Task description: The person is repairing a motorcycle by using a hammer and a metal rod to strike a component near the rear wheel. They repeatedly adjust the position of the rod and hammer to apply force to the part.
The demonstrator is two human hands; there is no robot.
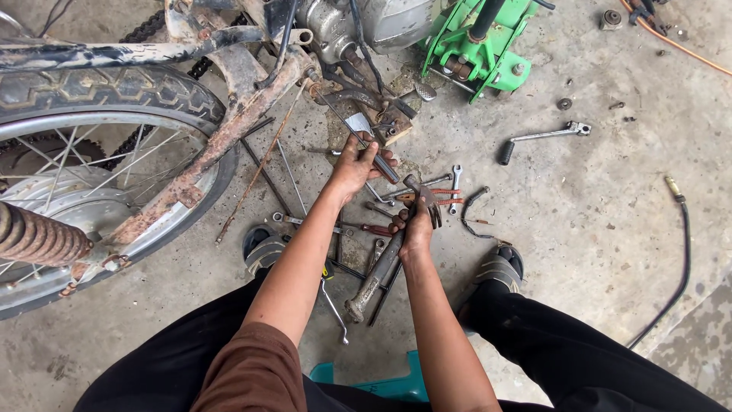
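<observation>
My left hand (pixel 357 162) grips a thin metal rod or chisel-like bar (pixel 366 145) that points up toward the underside of a motorcycle engine (pixel 366 27). My right hand (pixel 416 225) holds a claw hammer (pixel 385 259) just below its head, with the worn handle hanging down toward me. The hammer head (pixel 424 194) sits close to the lower end of the bar. Both hands hover over a scatter of wrenches and spanners (pixel 450 187) on the concrete floor.
A rusty motorcycle rear wheel (pixel 107 160) and swingarm (pixel 213 152) fill the left. A green stand (pixel 480 42) is at the top, a kick lever (pixel 541 137) to the right, a black hose (pixel 679 252) at far right. My sandalled feet (pixel 499 267) flank the tools.
</observation>
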